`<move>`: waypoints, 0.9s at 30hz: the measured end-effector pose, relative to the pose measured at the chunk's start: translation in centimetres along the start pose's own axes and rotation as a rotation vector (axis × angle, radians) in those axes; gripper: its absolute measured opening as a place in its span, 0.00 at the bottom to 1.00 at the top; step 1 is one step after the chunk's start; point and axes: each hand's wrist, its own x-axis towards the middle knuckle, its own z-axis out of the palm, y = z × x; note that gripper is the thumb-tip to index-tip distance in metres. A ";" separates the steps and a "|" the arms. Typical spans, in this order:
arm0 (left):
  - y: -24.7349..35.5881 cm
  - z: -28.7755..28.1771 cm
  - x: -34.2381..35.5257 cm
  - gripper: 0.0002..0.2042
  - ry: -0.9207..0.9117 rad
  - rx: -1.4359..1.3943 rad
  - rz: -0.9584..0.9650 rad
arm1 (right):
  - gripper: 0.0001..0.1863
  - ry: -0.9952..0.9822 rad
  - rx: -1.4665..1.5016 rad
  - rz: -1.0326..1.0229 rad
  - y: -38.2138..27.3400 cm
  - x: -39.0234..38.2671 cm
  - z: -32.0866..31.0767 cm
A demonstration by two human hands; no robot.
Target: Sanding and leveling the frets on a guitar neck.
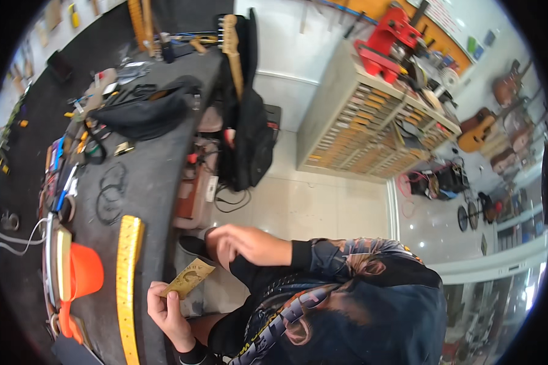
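Observation:
My left hand (166, 313) pinches one end of a small yellow-brown printed sheet that looks like a piece of sandpaper (190, 278), between thumb and fingers. The sheet juts out beyond the bench edge, its printed side up. Further off, my right hand (252, 244) hovers over my lap with fingers loosely bent and apart, slightly blurred, holding nothing I can see. Left of my left hand, a long yellow bar with dark marks (126, 292) lies along the dark workbench (155, 225).
An orange container (86, 271) stands at the bench's left, near hand tools and a white cable (27, 243). A black soft bag (149, 109) lies farther up. Beyond the bench edge stand a guitar neck (230, 45), a black case (252, 134) and a drawer cabinet (362, 115) carrying a red press (386, 42).

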 end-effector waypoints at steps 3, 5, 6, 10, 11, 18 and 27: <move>-1.7 6.2 -0.1 0.09 -0.090 -0.328 -0.111 | 0.38 0.351 -0.090 -0.005 10.1 -7.4 -7.5; -2.8 10.4 -1.2 0.11 -0.076 -0.479 -0.248 | 0.40 0.633 -0.134 0.115 13.6 -13.4 -14.3; -3.5 12.4 -1.5 0.11 -0.123 -0.526 -0.332 | 0.37 0.809 -0.090 0.172 16.7 -16.8 -18.8; -5.1 19.6 -3.2 0.08 -0.318 -0.544 -0.536 | 0.34 1.494 -0.005 0.299 15.2 -25.9 -33.5; -5.6 21.0 -3.6 0.06 -0.384 -0.546 -0.578 | 0.32 1.612 -0.139 0.254 15.9 -29.0 -38.0; -8.5 26.2 -5.1 0.06 -0.526 -0.385 -0.776 | 0.19 1.735 -0.049 0.196 17.3 -32.9 -53.2; -11.8 29.2 -5.1 0.07 -0.358 -0.431 -0.838 | 0.22 1.356 -0.334 -0.043 21.5 -26.7 -60.5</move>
